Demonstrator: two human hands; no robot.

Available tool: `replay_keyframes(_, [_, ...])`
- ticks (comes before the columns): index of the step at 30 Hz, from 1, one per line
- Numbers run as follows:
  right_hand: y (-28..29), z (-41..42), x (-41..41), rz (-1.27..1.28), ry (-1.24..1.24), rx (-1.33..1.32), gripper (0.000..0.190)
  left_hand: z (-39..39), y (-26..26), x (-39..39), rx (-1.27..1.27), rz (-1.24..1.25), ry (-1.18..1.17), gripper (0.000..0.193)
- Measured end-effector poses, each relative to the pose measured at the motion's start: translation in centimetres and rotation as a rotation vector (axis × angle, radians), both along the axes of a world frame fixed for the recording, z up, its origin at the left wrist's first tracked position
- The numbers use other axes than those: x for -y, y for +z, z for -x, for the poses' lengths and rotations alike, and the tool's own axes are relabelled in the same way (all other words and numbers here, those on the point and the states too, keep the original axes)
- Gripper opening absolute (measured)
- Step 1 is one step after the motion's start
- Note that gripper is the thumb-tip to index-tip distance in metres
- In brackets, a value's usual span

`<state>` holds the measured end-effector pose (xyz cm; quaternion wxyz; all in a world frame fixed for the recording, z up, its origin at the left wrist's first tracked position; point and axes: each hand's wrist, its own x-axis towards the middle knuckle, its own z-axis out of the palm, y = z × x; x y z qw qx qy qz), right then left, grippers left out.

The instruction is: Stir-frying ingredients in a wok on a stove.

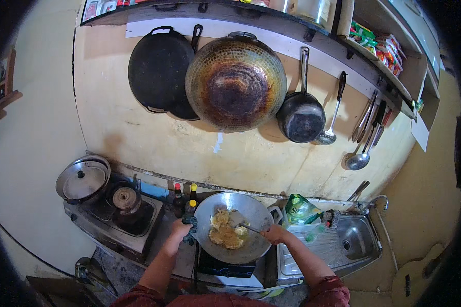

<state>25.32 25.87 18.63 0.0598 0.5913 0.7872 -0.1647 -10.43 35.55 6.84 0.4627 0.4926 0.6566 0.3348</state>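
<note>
A large metal wok point(255, 209) sits on a black stove point(226, 266), with browned, egg-like food point(224, 234) in its bowl. My right hand point(275, 234) is closed around the handle of a metal spatula point(249, 228), whose blade rests at the food's right side. At the wok's left rim, my left hand point(181, 229) grips a dark patterned cloth point(190, 232) against the wok's edge; the wok's handle there is hidden. Sauce bottles with red and yellow caps point(178, 199) stand just behind my left hand.
A two-burner gas stove point(138, 236) at left bears a kettle point(126, 199) and a lidded pot point(82, 180). At right are a green pouch point(300, 210) in a white container and a steel sink point(355, 234). Pans and ladles hang on the wall, including a hammered wok point(236, 82).
</note>
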Motion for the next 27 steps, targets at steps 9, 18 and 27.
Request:
replay_keyframes(9, [0.5, -1.9, -0.3, 0.589, -0.788, -0.737, 0.018, 0.5, -0.1, 0.2, 0.057, -0.043, 0.004, 0.019])
replay_keyframes(18, [-3.5, -2.6, -2.0, 0.537, -0.712, -0.744, 0.034, 0.3, -0.6, -0.2, 0.055, -0.034, 0.028, 0.019])
replay_keyframes(27, [1.7, 5.8, 1.7, -0.14, -0.175, 0.196, 0.033, 0.6, 0.0, 0.2, 0.073, -0.045, 0.023, 0.019])
